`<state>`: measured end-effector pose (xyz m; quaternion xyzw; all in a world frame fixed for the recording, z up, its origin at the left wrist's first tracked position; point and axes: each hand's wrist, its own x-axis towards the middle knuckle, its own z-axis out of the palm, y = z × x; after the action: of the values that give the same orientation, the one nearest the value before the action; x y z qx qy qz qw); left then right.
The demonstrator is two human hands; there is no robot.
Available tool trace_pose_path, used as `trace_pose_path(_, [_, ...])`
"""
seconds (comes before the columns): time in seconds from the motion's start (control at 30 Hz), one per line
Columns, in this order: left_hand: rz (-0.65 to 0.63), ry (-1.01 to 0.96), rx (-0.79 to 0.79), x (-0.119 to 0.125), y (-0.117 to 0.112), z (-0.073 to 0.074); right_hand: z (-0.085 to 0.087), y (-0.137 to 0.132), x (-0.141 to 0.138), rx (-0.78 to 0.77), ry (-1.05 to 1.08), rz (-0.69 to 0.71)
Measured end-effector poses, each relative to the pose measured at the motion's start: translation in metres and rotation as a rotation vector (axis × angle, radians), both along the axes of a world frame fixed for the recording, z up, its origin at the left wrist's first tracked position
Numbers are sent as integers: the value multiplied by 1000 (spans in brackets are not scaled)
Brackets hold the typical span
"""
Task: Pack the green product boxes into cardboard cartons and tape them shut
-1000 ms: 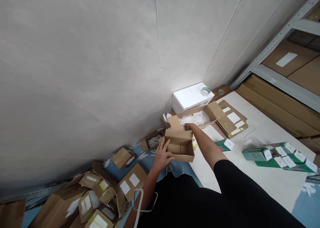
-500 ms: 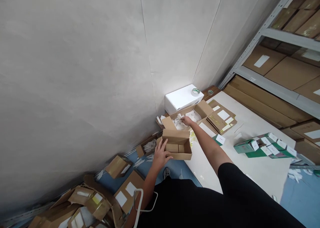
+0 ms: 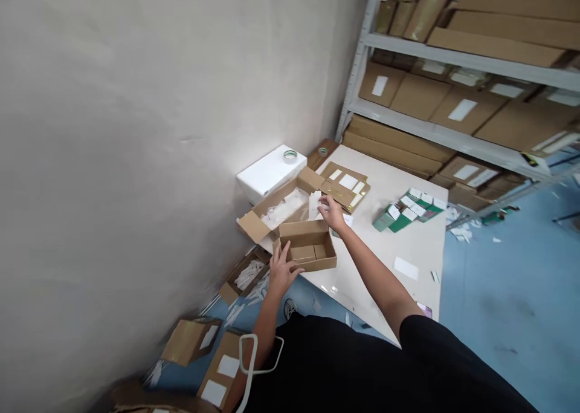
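Note:
My left hand [image 3: 281, 272] grips the near left side of a small open cardboard box [image 3: 312, 264], thumb along its front wall. The box sits at the table's corner, its inside showing bare brown flaps. My right hand [image 3: 333, 213] pinches a white, crumpled packet [image 3: 314, 205], perhaps plastic or paper, just above and behind that box. Behind it stands a larger open carton [image 3: 255, 226] with white packets [image 3: 285, 208] in it.
A white box [image 3: 267, 174] bearing a tape roll [image 3: 290, 156] stands by the wall. Flattened cardboard [image 3: 339, 186] and green boxes [image 3: 401, 217] lie on the white table [image 3: 362, 280]. Shelving [image 3: 435, 132] with cartons rises behind. Cartons [image 3: 190, 340] and scraps are on the floor.
My right hand has lifted a white packet out of the larger carton and brought it right, above the small box. My left hand still holds the small box. The view has swung right.

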<state>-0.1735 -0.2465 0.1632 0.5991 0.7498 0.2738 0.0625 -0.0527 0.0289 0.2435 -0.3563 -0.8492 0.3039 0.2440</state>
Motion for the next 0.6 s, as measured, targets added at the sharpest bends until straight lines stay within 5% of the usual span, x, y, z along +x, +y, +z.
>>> trace_pose_path(0.13, [-122, 20, -3, 44, 34, 5, 7, -22, 91, -8, -13, -193])
trace_pose_path(0.27, [-221, 13, -1, 95, 61, 8, -7, -60, 166, -40, -198, -228])
trace_pose_path(0.43, [-326, -24, 31, 151, 78, 5, -40, -104, 237, -148, -206, -115])
trace_pose_path(0.6, [-377, -22, -9, 184, 81, -6, -59, -126, 290, -128, -18, -314])
